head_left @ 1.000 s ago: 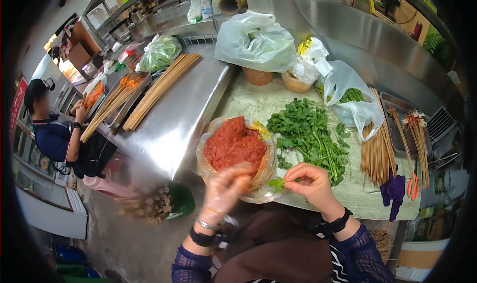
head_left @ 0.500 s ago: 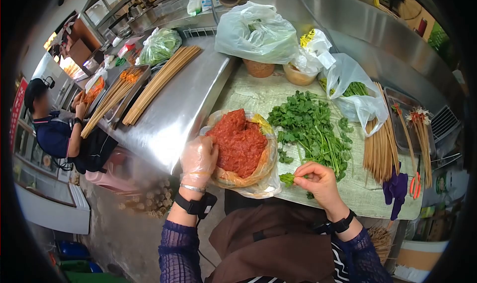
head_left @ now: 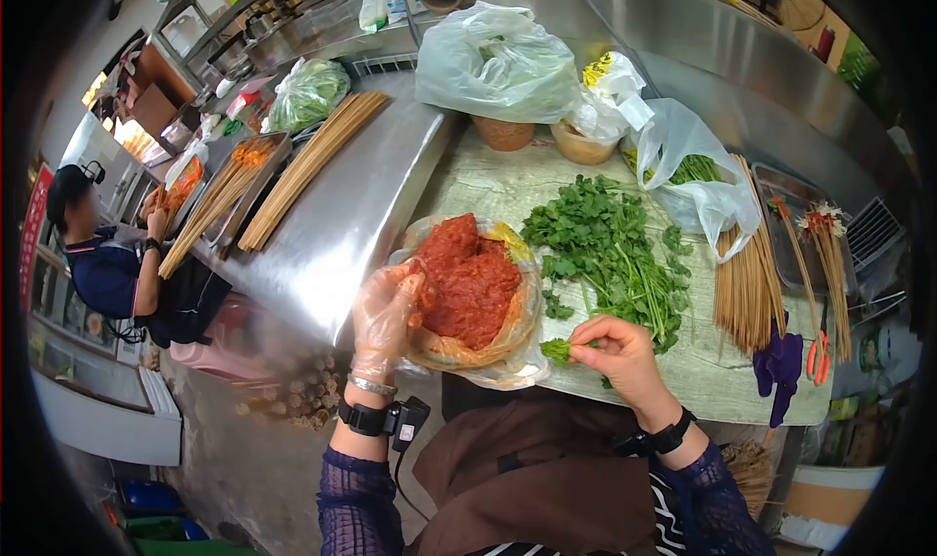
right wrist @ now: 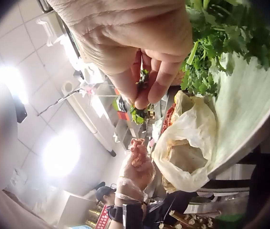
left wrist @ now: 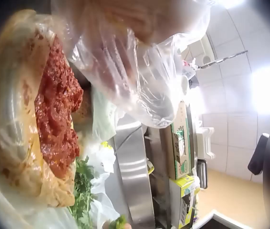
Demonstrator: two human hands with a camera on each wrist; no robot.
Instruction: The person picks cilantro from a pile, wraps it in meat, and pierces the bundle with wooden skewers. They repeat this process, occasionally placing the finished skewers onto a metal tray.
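Observation:
In the head view, my left hand (head_left: 384,307), in a clear plastic glove, is at the left rim of a bag-lined bowl (head_left: 488,356) heaped with red minced meat (head_left: 468,283). Its fingers and thumb curl together, pinching a bit of the reddish meat mostly hidden in the fingers. The bare right hand (head_left: 620,349) pinches a small folded bunch of coriander (head_left: 556,350) beside the bowl's right rim. The right wrist view shows that coriander's leaves (right wrist: 138,114) poking from between thumb and fingers. A loose coriander pile (head_left: 615,253) lies on the board beyond.
Thin bamboo skewers (head_left: 747,292), a purple glove (head_left: 778,369) and red-handled scissors (head_left: 818,358) are at the right. Plastic bags (head_left: 500,68) stand behind. On the steel counter (head_left: 361,180) lie more skewers (head_left: 312,170). Another person (head_left: 102,253) works at the far left.
The left hand went from beside the coriander bunch leftward to the meat bowl's rim, then lifted a little with fingers drawn together. My right hand keeps its pinch on the bunch.

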